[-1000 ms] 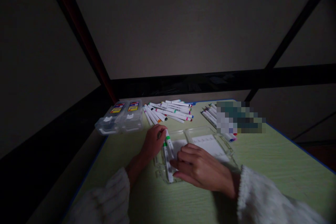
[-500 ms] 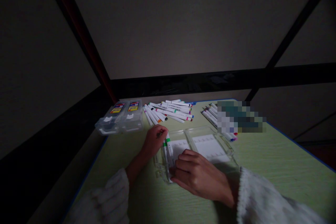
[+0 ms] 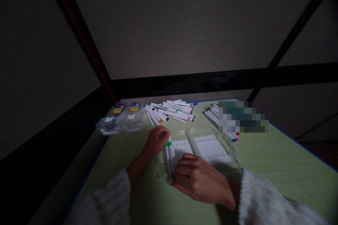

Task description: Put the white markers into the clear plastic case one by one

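At the left side of the open case (image 3: 192, 145), two green-banded markers (image 3: 172, 154) lie side by side, the left hand (image 3: 155, 142) at their far ends, the right hand (image 3: 202, 182) at their near ends. Fingers on both hands are curled and drawn together; I can't tell whether either pinches a marker. It looks like the pair is being seated. Next, I'd judge, comes a level press, then another marker from the pile (image 3: 175, 113) beyond, laid snugly alongside.

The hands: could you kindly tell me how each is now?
Left hand: curled at far ends of green-banded markers; grip unclear.
Right hand: curled at near ends; grip unclear.
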Demonstrator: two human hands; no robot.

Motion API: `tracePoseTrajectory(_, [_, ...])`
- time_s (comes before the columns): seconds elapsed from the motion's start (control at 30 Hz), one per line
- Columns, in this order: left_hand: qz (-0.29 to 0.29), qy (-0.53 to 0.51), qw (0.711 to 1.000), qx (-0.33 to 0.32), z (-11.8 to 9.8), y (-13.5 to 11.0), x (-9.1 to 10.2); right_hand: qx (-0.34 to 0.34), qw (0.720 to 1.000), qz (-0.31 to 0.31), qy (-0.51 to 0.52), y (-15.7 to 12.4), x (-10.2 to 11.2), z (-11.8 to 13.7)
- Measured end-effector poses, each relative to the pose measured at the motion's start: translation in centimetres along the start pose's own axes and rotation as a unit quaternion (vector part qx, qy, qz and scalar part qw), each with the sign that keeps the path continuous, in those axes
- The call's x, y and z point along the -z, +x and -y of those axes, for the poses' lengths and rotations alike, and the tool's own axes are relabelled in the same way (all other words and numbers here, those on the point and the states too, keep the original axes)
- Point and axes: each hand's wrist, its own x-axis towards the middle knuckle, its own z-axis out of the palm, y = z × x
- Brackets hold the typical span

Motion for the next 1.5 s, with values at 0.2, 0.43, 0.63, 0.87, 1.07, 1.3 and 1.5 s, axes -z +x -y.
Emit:
tracePoseTrajectory(0.2, [0.002,0.008,1.0,-0.005,0.1,0.0,-0.1,-0.001,1.0,0.011,0.003,-0.1,0.2,0.0])
tracePoseTrajectory(0.43, [0.002,0.007,1.0,-0.012,0.2,0.1,-0.1,-0.002,0.999,0.042,0.011,-0.1,0.3,-0.1])
tracePoseTrajectory(0.63, [0.003,0.006,1.0,-0.012,-0.1,0.1,-0.1,-0.001,0.999,0.04,0.019,-0.3,0.3,-0.2])
tracePoseTrajectory(0.87, [0.001,0.008,1.0,-0.022,0.1,0.0,-0.1,-0.003,1.0,0.016,0.016,-1.2,0.1,0.2])
tracePoseTrajectory(1.07, [0.02,-0.006,0.999,-0.036,0.5,0.1,0.2,0.001,1.0,-0.024,-0.014,-2.0,-0.4,0.4])
tracePoseTrajectory(1.3, [0.068,-0.014,0.997,-0.046,1.2,0.4,1.1,-0.028,0.998,-0.062,-0.012,-2.4,-0.9,0.7])
tracePoseTrajectory(1.5, [0.071,-0.002,0.997,-0.033,1.1,0.5,1.5,-0.07,0.993,-0.097,-0.012,-2.8,-1.2,1.0])
